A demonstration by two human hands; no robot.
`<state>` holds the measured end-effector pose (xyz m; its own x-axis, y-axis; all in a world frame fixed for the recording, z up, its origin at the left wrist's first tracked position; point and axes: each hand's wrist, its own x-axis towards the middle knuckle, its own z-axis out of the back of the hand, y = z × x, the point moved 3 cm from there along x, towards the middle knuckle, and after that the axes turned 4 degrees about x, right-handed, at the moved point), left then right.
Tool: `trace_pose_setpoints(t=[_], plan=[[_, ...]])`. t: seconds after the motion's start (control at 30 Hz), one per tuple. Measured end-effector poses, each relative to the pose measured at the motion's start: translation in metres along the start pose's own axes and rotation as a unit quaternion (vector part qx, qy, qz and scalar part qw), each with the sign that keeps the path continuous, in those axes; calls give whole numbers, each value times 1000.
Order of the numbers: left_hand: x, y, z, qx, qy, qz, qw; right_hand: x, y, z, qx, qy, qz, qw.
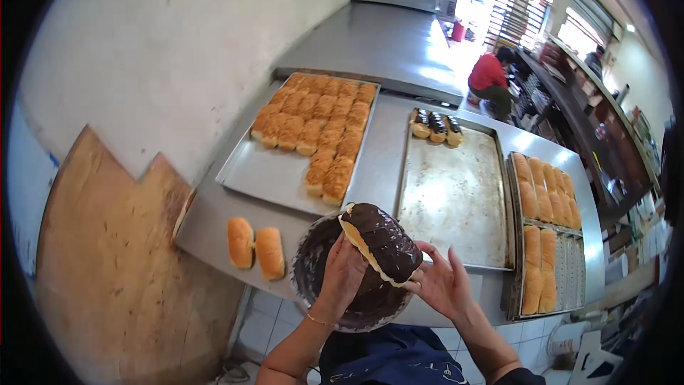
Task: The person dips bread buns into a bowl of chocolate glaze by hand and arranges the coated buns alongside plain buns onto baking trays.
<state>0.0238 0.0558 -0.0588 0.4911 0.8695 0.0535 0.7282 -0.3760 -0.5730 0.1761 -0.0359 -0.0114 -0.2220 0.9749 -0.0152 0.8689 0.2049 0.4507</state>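
A bread roll coated with dark chocolate (385, 241) is held between my two hands, its glossy top tilted up and a pale cream-coloured edge showing along its near side. My left hand (343, 274) grips its left end from below, and the fingers of my right hand (438, 278) are closed on its right end. Right under the roll is a round bowl (308, 260), smeared with dark chocolate inside. Two plain golden rolls (255, 246) lie on the steel table to the left of the bowl.
A tray (267, 175) of crumb-topped rolls stands behind. Right of it, another tray (449, 199) carries three chocolate-topped rolls (437, 127) at its far end. Plain long rolls (539, 257) fill pans at the table's right. A person in red (489, 78) crouches beyond the table.
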Motion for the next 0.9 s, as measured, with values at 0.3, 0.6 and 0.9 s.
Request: trace_pose_setpoints(t=[0.3, 0.6, 0.9], plan=[[116, 106, -75, 39, 75, 149, 985, -38, 84, 63, -309, -242, 314, 865], [278, 257, -68, 78, 81, 281, 953, -10, 181, 217, -382, -398, 410, 726], [393, 334, -19, 63, -24, 336, 939, 63, 240, 344, -421, -448, 394, 683]])
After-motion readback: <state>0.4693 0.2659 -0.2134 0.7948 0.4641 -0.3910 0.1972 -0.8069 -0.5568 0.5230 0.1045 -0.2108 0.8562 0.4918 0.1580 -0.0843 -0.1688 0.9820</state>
